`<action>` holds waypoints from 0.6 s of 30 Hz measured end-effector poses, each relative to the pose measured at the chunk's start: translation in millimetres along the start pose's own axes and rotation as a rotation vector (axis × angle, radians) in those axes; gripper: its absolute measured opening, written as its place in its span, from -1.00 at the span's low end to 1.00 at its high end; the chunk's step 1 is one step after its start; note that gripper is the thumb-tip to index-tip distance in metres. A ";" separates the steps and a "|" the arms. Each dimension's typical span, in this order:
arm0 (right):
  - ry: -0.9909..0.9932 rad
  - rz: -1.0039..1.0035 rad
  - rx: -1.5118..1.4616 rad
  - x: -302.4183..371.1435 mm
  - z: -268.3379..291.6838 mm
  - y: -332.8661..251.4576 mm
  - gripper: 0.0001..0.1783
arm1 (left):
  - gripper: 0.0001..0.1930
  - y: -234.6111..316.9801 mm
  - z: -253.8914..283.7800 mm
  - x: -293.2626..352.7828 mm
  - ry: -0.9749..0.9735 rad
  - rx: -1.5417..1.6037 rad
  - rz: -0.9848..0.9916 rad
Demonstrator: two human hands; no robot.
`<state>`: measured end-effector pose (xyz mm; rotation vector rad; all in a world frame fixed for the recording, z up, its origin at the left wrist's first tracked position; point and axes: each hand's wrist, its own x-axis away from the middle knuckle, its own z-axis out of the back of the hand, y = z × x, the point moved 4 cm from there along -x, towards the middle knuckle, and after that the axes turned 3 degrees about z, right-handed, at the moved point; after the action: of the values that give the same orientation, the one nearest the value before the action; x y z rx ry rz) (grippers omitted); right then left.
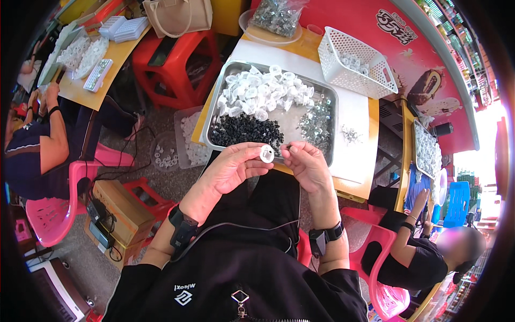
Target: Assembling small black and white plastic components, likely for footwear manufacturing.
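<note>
My left hand (pixel 230 169) pinches a small round white plastic cap (pixel 266 154) with its hollow side showing. Close beside it, my right hand (pixel 311 169) is closed on a small dark piece (pixel 290 147), mostly covered by the fingertips. Both hands are over the near edge of a metal tray (pixel 289 119). Inside the tray lie a heap of translucent white plastic caps (pixel 263 88), a pile of small black parts (pixel 244 131) and a scatter of small shiny pieces (pixel 317 121). Whether the cap and dark piece touch is unclear; a gap shows between them.
On the table, a white perforated basket (pixel 370 75) and a bag of shiny parts (pixel 276 16) stand beyond the tray. Plastic tubs of parts (pixel 190 137) sit on the floor at left, near a red stool (pixel 177 70). Co-workers (pixel 424 257) sit at tables on both sides.
</note>
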<state>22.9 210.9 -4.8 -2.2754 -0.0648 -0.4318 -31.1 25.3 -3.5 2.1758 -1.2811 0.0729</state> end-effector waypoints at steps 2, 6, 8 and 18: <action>-0.030 -0.012 -0.029 1.4 -4.5 -0.8 -0.87 | -0.73 -1.9 1.9 -0.7 -0.051 0.008 0.010; -0.050 0.035 0.000 0.7 -1.7 2.7 -0.88 | -0.74 -4.7 4.7 -1.5 -0.046 -0.022 0.028; -0.026 0.125 0.130 3.5 -6.7 -1.9 -0.88 | -0.74 -5.9 3.1 -1.7 -0.045 -0.034 0.051; -0.056 0.528 1.107 27.2 -62.6 -34.4 -0.88 | -0.77 -9.1 -0.1 -1.9 -0.094 0.068 0.105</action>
<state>24.3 186.1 67.5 -1.1394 0.2178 -0.0066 -24.7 29.9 -8.2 2.1909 -1.4656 0.0577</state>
